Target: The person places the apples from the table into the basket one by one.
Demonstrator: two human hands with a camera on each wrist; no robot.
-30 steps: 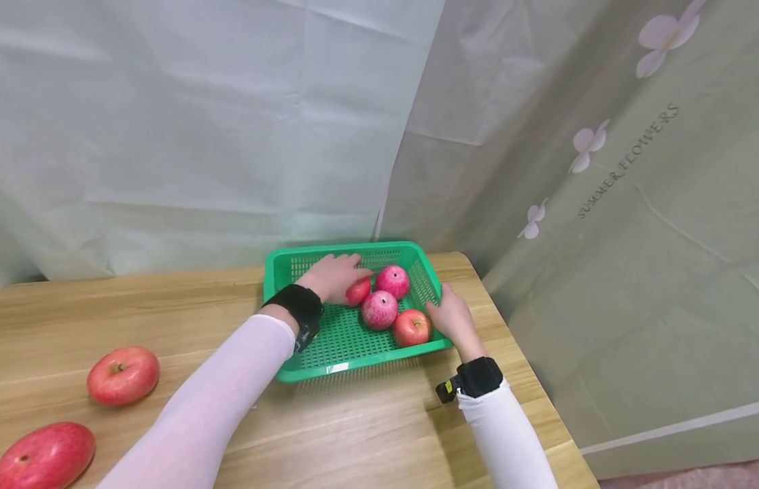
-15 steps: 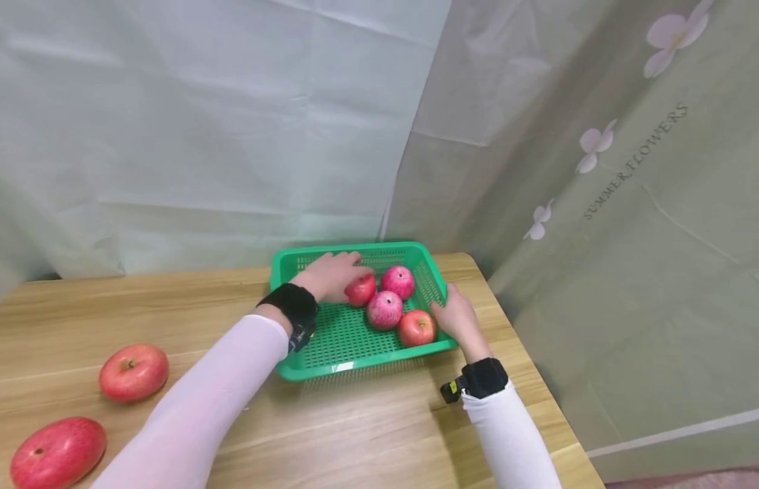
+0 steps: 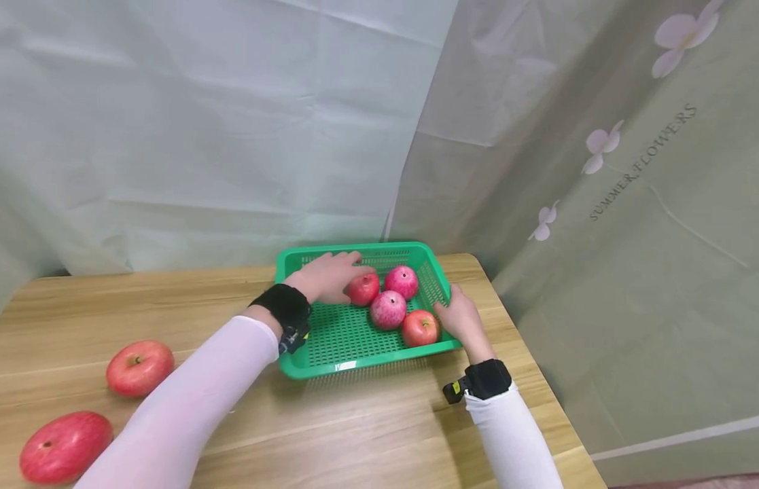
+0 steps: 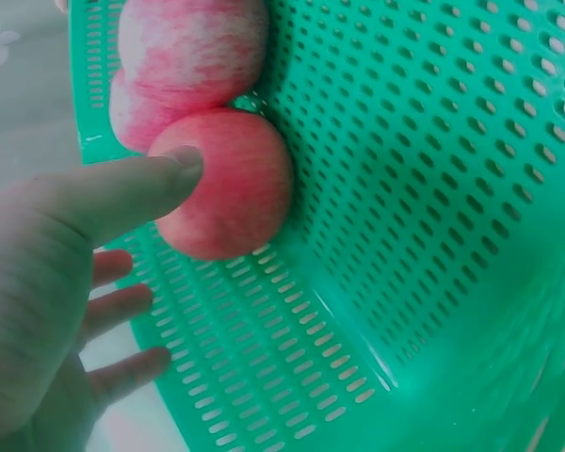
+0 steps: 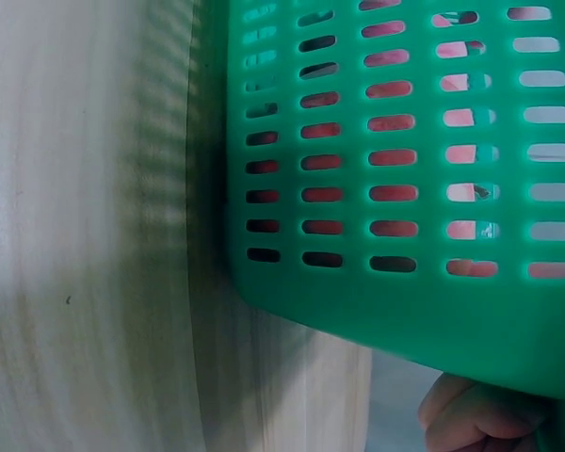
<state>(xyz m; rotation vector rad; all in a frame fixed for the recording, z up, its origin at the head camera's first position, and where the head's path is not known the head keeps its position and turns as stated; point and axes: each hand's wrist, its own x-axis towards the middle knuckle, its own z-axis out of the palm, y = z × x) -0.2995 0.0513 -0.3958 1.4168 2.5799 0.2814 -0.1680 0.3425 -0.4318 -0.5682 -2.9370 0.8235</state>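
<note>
A green plastic basket [image 3: 345, 348] with slotted sides stands at the back of the table, several red apples in its right half. Inside it my left hand [image 3: 327, 277] reaches over the leftmost apple [image 3: 363, 290]. In the left wrist view the thumb [image 4: 141, 193] overlaps this apple, while the other fingers are spread apart beside it. My right hand [image 3: 463, 318] grips the basket's right rim, and its curled fingers [image 5: 476, 414] show at that rim in the right wrist view. Two streaked apples [image 3: 388, 310] and a lighter red apple [image 3: 420, 329] lie nearby.
Two more apples lie on the wooden table [image 3: 330, 435] at the left: one [image 3: 139, 369] beside my left forearm, another [image 3: 66, 448] nearer the front. A pale curtain [image 3: 202, 136] hangs behind the table, with a flowered sheet [image 3: 636, 285] along its right side.
My left hand has drawn slightly left from the leftmost apple, which stays in the basket. The whole scene has shifted a little right in view. My right hand keeps its grip.
</note>
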